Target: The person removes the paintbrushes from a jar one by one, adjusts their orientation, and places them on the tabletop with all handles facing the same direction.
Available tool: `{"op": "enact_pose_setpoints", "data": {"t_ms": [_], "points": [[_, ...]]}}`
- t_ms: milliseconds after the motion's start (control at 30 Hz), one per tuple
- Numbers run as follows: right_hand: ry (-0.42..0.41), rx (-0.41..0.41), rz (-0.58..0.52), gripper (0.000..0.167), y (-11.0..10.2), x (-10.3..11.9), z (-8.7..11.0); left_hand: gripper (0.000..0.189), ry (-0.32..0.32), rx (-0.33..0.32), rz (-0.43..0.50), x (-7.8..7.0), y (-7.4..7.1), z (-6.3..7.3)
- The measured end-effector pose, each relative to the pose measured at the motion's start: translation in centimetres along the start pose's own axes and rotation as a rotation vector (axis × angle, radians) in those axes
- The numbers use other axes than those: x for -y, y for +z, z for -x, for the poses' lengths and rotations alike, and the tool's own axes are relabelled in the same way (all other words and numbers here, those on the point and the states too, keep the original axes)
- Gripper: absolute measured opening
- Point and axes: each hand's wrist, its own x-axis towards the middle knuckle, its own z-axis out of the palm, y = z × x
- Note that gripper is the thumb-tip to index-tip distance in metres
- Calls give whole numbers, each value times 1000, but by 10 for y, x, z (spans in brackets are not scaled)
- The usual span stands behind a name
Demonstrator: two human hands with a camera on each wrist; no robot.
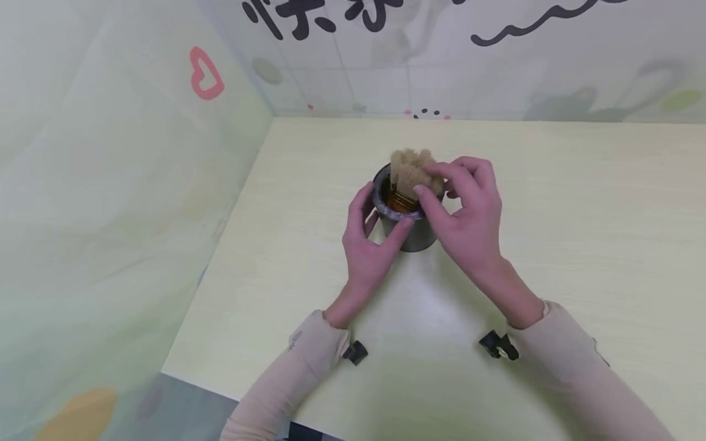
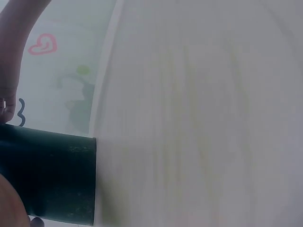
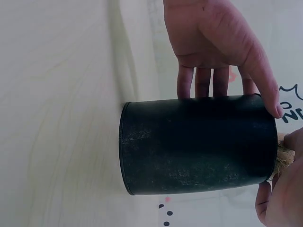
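A dark cylindrical container [image 1: 417, 237] stands upright on the pale table. My left hand [image 1: 368, 251] grips its left side, thumb at the front of the rim and fingers round the side. From the mouth sticks a tan, fibrous tuft [image 1: 409, 173], which my right hand [image 1: 469, 214] pinches between thumb and fingers. Below the tuft, something amber-brown with bands shows inside the container; its kind is unclear. In the right wrist view the container's dark wall [image 3: 199, 146] fills the middle, and only a little of the tuft [image 3: 284, 160] shows beyond the rim.
Two small black clips [image 1: 356, 353] [image 1: 499, 345] are by the sleeve cuffs. The pale wooden table [image 1: 595, 245] meets a printed cloth backdrop [image 1: 469, 73] behind, and another hanging cloth [image 1: 110, 214] lines its left edge.
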Motion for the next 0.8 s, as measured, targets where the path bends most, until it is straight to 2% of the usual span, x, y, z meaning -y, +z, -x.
{"op": "enact_pose_setpoints", "data": {"t_ms": [167, 533, 800], "points": [[-9, -65, -43, 12, 3, 3, -2, 79, -4, 2, 12, -2, 1, 0], [-40, -33, -61, 4, 2, 7, -5, 76, -2, 16, 10, 0, 1, 1], [-54, -25, -119, 4, -4, 15, -11, 78, -16, 24, 9, -2, 1, 1]]}}
